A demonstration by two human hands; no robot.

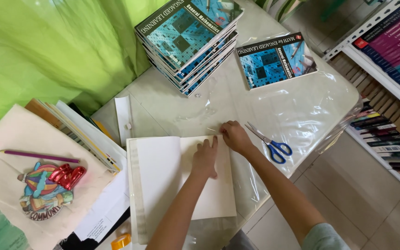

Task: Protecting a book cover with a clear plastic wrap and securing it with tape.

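Note:
An open white book [163, 176] lies on a sheet of clear plastic film [297, 111] on the table. My left hand [204, 157] presses flat on the book's white inside page near its top edge, fingers together. My right hand [235, 136] pinches the clear film at the book's top right corner. Blue-handled scissors [270, 143] lie just right of my right hand.
A stack of blue-green books [188, 37] stands at the back, a single one [276, 60] beside it. At the left lie a cream cloth bag [28, 176], a purple pencil [38, 156] and stacked papers. A bookshelf [390, 83] stands right. A tape roll [121, 241] sits at the bottom.

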